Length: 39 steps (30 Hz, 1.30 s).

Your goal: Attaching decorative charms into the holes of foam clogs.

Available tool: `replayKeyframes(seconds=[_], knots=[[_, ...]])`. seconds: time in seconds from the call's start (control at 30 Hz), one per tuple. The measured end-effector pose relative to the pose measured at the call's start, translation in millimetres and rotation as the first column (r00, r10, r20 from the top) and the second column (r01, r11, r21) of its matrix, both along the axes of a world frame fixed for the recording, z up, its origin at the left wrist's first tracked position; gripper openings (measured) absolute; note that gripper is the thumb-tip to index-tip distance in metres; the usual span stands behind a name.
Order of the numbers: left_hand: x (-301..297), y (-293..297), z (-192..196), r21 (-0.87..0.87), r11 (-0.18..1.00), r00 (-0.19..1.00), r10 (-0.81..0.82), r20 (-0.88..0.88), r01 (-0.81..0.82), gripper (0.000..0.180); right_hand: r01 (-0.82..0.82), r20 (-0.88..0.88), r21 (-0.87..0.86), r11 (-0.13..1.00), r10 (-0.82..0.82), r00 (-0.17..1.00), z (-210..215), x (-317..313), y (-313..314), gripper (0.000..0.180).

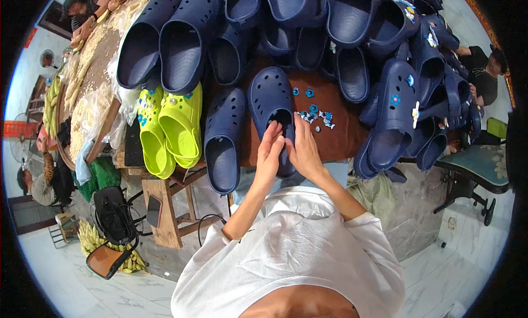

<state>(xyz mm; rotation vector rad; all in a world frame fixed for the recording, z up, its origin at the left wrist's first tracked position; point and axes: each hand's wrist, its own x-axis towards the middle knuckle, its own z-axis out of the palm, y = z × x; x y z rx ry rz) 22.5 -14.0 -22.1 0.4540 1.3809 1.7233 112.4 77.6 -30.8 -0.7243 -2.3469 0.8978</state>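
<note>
The left hand (269, 153) and right hand (303, 151), fingers flat and extended, press together around the heel of a navy clog (271, 106) lying on the brown bench (335, 136). Small blue charms (314, 115) (scattered loosely) lie just beside it; a lime-green pair (170, 128) rests further left.

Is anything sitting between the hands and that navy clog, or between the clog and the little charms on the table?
Nothing visible does. The left hand and right hand already rest on the navy clog, at its heel opening. The small blue charms lie just to its right on bare brown table, nothing between them.
</note>
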Motion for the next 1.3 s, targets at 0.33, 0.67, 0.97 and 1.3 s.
replayKeyframes(seconds=[0.33,0.67,0.97,1.3], knots=[[3,9,-1,0.091,0.991,0.981,0.081,0.175,-0.098,0.040,0.011,0.004,-0.152,0.988,-0.011,1.000,-1,8,-39,0.073],[-2,25,-5,0.112,0.959,0.825,0.161,0.541,-0.260,0.045,0.191,-0.006,-0.209,0.959,-0.196,0.981,5,47,34,0.020],[-17,42,-17,0.111,0.921,0.688,0.195,0.699,-0.374,0.044,0.175,0.232,0.264,0.949,-0.238,0.943,-20,50,89,0.028],[-7,20,-7,0.010,0.942,0.696,0.242,0.676,-0.337,0.046,0.215,0.057,-0.131,0.968,-0.210,0.976,-9,45,90,0.015]])
